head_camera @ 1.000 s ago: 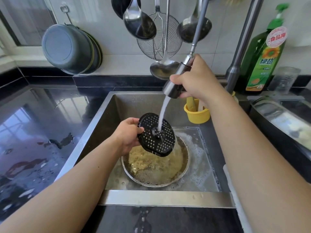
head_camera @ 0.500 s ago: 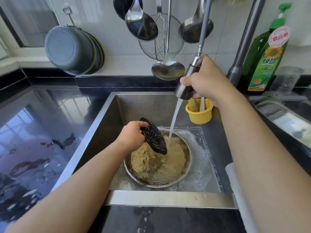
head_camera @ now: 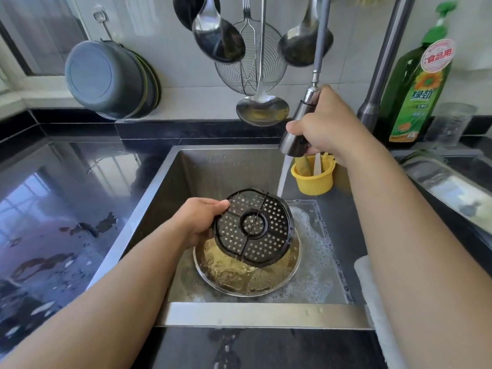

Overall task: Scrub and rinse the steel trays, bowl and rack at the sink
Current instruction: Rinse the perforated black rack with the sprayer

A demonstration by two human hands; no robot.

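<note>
The left hand (head_camera: pixel 198 221) grips the rim of the round black perforated rack (head_camera: pixel 254 227), held tilted above the steel bowl (head_camera: pixel 239 278) of yellowish sudsy water in the steel sink (head_camera: pixel 165 198). The right hand (head_camera: pixel 326 123), fingers curled, holds the pull-out spray head (head_camera: pixel 296 137); its water stream (head_camera: pixel 283 174) falls behind the rack's far edge

The green dish soap bottle (head_camera: pixel 415 83) at the right of the sink carries a round red label with white characters "食品用". Below it, over a sunflower picture, stands "绿劲". Smaller print is unreadable.
</note>
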